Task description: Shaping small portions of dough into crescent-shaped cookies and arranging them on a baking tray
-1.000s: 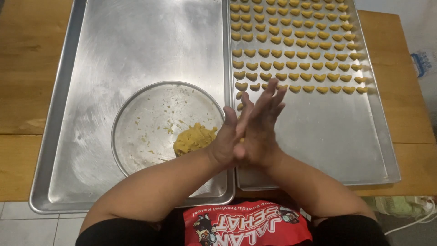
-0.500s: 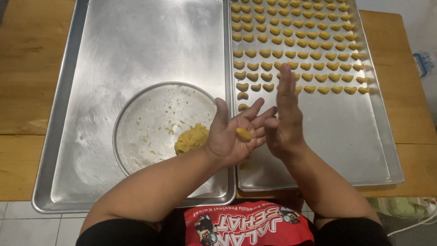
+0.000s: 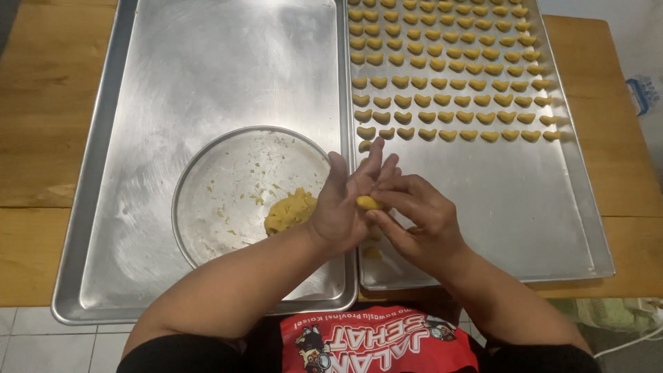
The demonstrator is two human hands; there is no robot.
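My left hand [image 3: 343, 200] and my right hand [image 3: 418, 221] meet over the seam between two metal trays. A small yellow dough piece [image 3: 367, 203] sits on my left palm, and the fingertips of my right hand pinch it. Left of my hands a lump of yellow dough [image 3: 290, 211] lies in a round metal plate [image 3: 221, 193]. The right tray [image 3: 525, 207] carries several rows of small shaped dough pieces [image 3: 449, 76] in its far half.
The left tray [image 3: 207, 76] holds only the round plate. Both trays rest on a wooden table [image 3: 41, 117]. A light bag [image 3: 646, 97] lies at the table's right end. Tiled floor shows at the bottom left.
My palms were pressed together a second ago, then came apart with the dough piece on my left palm. Now my right hand's fingers have closed on that piece.
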